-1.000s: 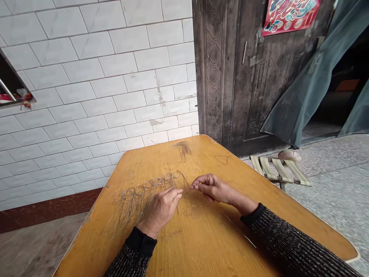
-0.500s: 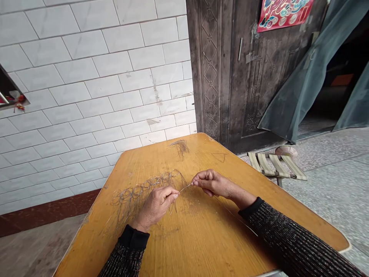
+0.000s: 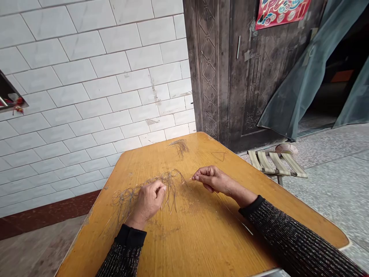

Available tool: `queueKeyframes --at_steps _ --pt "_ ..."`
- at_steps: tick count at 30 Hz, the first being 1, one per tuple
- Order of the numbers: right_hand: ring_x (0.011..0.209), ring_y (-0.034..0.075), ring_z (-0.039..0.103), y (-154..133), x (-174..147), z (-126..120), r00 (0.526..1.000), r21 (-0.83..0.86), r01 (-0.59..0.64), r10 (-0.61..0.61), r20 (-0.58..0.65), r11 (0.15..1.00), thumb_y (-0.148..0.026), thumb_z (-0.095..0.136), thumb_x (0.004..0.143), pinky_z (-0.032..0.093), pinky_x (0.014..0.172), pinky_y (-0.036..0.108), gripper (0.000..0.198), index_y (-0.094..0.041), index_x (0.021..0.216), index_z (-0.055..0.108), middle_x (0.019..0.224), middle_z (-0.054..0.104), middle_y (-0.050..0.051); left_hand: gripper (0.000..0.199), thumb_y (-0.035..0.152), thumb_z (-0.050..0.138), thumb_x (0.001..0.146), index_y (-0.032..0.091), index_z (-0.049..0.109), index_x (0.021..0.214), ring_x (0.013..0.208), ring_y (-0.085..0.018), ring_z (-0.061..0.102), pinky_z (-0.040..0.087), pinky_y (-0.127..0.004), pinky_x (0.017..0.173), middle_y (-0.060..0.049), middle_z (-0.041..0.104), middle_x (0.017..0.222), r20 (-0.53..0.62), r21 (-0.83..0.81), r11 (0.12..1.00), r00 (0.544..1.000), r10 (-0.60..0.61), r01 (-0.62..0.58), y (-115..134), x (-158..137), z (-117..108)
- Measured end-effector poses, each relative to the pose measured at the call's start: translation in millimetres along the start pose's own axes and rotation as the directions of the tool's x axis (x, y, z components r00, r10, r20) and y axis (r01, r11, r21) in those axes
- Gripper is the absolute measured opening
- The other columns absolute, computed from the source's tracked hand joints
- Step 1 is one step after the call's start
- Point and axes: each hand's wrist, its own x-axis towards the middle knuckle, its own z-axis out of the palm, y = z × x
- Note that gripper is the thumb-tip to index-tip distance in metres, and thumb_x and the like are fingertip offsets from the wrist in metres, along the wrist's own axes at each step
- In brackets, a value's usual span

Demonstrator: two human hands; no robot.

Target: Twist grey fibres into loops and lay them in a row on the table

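Note:
A thin wire [image 3: 234, 216] is pinched between the thumb and fingertips of my right hand [image 3: 213, 180]. Its long tail runs back under the hand toward my right forearm, and a short end pokes out at the fingertips. My left hand [image 3: 149, 201] has its fingers curled closed, over a row of looped wires [image 3: 170, 177] on the table. Whatever may be in those left fingers is hidden. Several rings with loose tails make up the row, which the left hand partly covers.
The wooden table [image 3: 190, 246] stands against a white tiled wall [image 3: 115, 92]. Toward its far end lie a small bundle of wires [image 3: 181, 146] and a bent triangular wire [image 3: 219, 156]. A strapped folding stool [image 3: 276, 163] stands right of the table, near a dark door [image 3: 245, 84].
My left hand has moved left, away from my right hand, and its fingers have curled in. The wire stretched between both hands now shows only at the right fingertips. The right hand stays nearly still.

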Motion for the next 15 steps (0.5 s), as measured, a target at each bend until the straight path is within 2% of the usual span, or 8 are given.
queueKeyframes --at_steps 3,5,7,10,15 --pt "0.025 0.004 0.028 0.5 0.3 0.3 0.999 -0.019 0.008 -0.009 -0.042 1.000 -0.035 0.054 0.074 0.020 0.028 0.016 0.023 -0.013 0.074 0.059 0.031 0.040 -0.008 0.024 0.029 0.041 0.085 0.017 0.055 0.071 0.058 -0.013 0.054 0.038 -0.022 0.054 -0.001 0.058 0.062 -0.200 -0.037 0.996 0.975 -0.091 0.086 -3.3 0.6 0.0" --pt "0.025 0.004 0.028 0.5 -0.1 3.7 1.000 -0.026 0.010 -0.011 -0.013 1.000 -0.034 0.054 0.075 0.020 0.029 0.016 0.022 -0.013 0.075 0.060 0.031 0.041 -0.008 0.023 0.029 0.040 0.087 0.017 0.058 0.080 0.073 -0.015 0.059 0.043 -0.023 0.064 -0.004 0.063 0.077 -0.234 -0.073 0.997 0.971 -0.046 0.030 0.5 0.6 1.2" --pt "0.025 0.003 0.027 0.1 -0.9 8.7 1.000 -0.029 0.011 -0.010 0.029 1.000 -0.034 0.054 0.076 0.020 0.029 0.016 0.022 -0.013 0.076 0.060 0.031 0.041 -0.008 0.020 0.029 0.044 0.086 0.017 0.060 0.091 0.084 -0.017 0.059 0.044 -0.026 0.072 -0.006 0.064 0.088 -0.172 -0.053 0.995 0.983 0.069 -0.079 7.5 -0.5 3.9" --pt "0.025 0.003 0.026 -0.8 -2.4 15.4 0.998 -0.027 0.001 0.001 0.061 1.000 -0.035 0.054 0.076 0.019 0.029 0.016 0.023 -0.013 0.077 0.060 0.032 0.042 -0.008 0.021 0.027 0.050 0.084 0.018 0.061 0.099 0.080 -0.017 0.060 0.045 -0.027 0.070 -0.006 0.065 0.087 -0.026 0.014 0.983 0.983 0.183 -0.182 16.6 -4.0 10.2" --pt "0.026 0.003 0.027 -0.3 -3.9 20.8 0.996 -0.027 0.003 -0.001 0.093 1.000 -0.037 0.054 0.076 0.019 0.031 0.016 0.024 -0.013 0.078 0.059 0.032 0.042 -0.009 0.019 0.020 0.045 0.086 0.020 0.064 0.091 0.073 -0.016 0.061 0.043 -0.026 0.067 -0.003 0.067 0.079 0.034 0.017 0.982 0.982 0.188 -0.189 18.0 -9.3 18.3"
